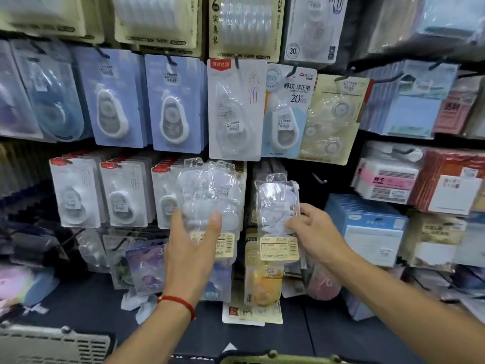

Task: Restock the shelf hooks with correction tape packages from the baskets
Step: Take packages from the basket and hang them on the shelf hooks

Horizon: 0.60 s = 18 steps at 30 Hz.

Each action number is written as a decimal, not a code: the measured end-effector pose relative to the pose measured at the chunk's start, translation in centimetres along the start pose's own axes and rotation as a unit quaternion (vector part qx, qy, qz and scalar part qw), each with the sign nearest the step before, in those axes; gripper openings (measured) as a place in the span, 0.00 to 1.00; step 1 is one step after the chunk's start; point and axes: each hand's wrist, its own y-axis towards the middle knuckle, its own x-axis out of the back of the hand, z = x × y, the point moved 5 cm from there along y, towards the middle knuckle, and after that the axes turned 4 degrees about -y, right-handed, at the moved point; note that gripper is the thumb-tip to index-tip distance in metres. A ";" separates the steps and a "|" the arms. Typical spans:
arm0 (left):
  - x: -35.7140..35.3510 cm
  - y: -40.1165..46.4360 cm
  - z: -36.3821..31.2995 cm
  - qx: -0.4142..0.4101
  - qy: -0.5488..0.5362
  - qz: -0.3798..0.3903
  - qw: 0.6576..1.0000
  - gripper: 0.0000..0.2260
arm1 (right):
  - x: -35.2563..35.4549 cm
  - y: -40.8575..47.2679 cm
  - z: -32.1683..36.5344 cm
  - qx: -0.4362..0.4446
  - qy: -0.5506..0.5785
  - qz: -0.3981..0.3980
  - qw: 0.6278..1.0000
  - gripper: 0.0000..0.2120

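Tape pack, a clear multi-pack with a yellow label at its foot, sits in my right hand, fingers and thumb pinching its right edge, held upright in front of the dark gap in the lower row. A bare hook shows just up and right of the pack's top; I judge that is the target, though I can't be certain. My left hand is spread against the hung stack of the same packs beside it, thumb and fingers loosely framing the front one; whether it actually grips or only steadies, I can't tell.

To do this step well, I'd find the hang hole at the top of the pack, which the glare hides from me, and bring it level with the hook tip before pushing. The plastic looks slippery and floppy, so a pinch higher up would stop the top folding away. I'd keep the left hand holding its stack back so the neighbours don't swing into the path. A basket rim shows at lower left.
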 end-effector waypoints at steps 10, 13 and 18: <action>-0.8 0.2 0.0 0.004 -0.016 0.002 1.000 0.43 | 0.0 -1.4 -1.6 0.015 -0.127 -0.115 0.985 0.21; -1.6 -0.2 -0.6 0.033 -0.025 0.023 0.999 0.22 | -1.9 -2.7 -0.5 0.056 -0.048 -0.116 0.990 0.11; -3.0 -0.7 -0.7 0.035 -0.049 0.069 0.996 0.19 | -4.5 -2.6 1.2 0.073 0.084 -0.049 0.993 0.09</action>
